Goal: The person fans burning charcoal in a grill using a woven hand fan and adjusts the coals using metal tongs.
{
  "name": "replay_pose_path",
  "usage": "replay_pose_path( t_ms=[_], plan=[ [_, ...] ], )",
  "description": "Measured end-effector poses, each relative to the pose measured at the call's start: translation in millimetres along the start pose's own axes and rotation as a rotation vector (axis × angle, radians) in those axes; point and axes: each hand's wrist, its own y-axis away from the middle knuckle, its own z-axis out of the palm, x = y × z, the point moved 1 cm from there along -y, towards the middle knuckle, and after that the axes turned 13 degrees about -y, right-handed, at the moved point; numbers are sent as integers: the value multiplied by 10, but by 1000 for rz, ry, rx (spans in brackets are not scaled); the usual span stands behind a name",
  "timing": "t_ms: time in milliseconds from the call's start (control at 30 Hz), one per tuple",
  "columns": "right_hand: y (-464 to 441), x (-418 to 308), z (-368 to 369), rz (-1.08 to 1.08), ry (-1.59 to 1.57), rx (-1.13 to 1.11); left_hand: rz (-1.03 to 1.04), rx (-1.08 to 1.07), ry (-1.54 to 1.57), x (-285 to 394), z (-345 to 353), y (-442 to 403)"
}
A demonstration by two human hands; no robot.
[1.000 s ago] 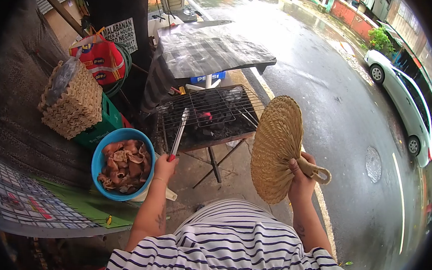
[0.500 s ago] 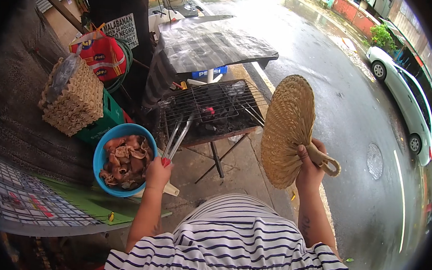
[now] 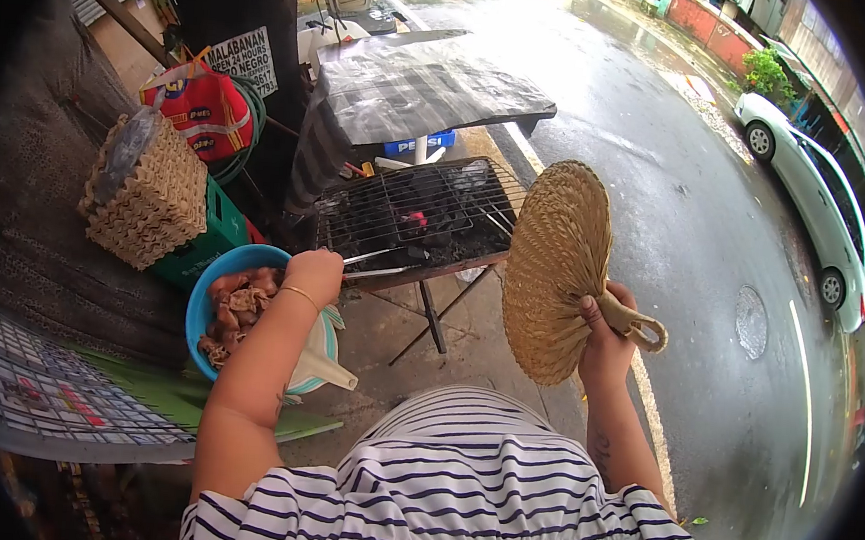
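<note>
Metal tongs [image 3: 378,266] are gripped in my left hand [image 3: 314,276], closed over the right rim of the blue basin [image 3: 195,306]. The tongs point right, over the near left edge of the charcoal grill [image 3: 427,209]. Brownish-pink pieces of meat [image 3: 234,306] fill the basin, partly hidden by my forearm. A red glow shows among the dark coals under the wire grate. My right hand [image 3: 609,335] is closed around the base of a woven fan [image 3: 558,274], which stands upright right of the grill.
Behind the grill is a table with a dark checked cover [image 3: 425,84], a blue crate [image 3: 419,145] beneath it. Stacked egg trays [image 3: 147,195] rest on a green crate [image 3: 217,230] at the left. A white car [image 3: 809,196] is parked across the wet road.
My left hand has moved up over the basin's edge, and the tongs have swung from pointing up to pointing right. The fan rose, then came down and left.
</note>
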Motion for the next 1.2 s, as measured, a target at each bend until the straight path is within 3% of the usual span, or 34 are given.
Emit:
replay_pose_path(
  t_ms=[100,300,400,667,967,1067,1167,1200],
  plan=[
    [-13,-5,-44,-5,-12,4,-28,32,140,-77,244,-11],
    [-43,38,-199,12,-27,54,-314,95,619,168,540,563],
    [-86,41,-184,34,-44,68,-431,138,645,376,616,530],
    [-204,65,-129,30,12,-22,-422,200,346,545,459,176],
    [-296,-68,-139,-62,98,12,-504,66,392,740,423,302],
    [-122,-313,25,274,-113,-527,-516,14,452,793,395,377],
    [-299,-266,122,-122,-188,-1059,-259,588,81,830,1073,183],
    [-362,-274,81,-46,-10,-857,-268,571,94,832,1070,199]
  ],
)
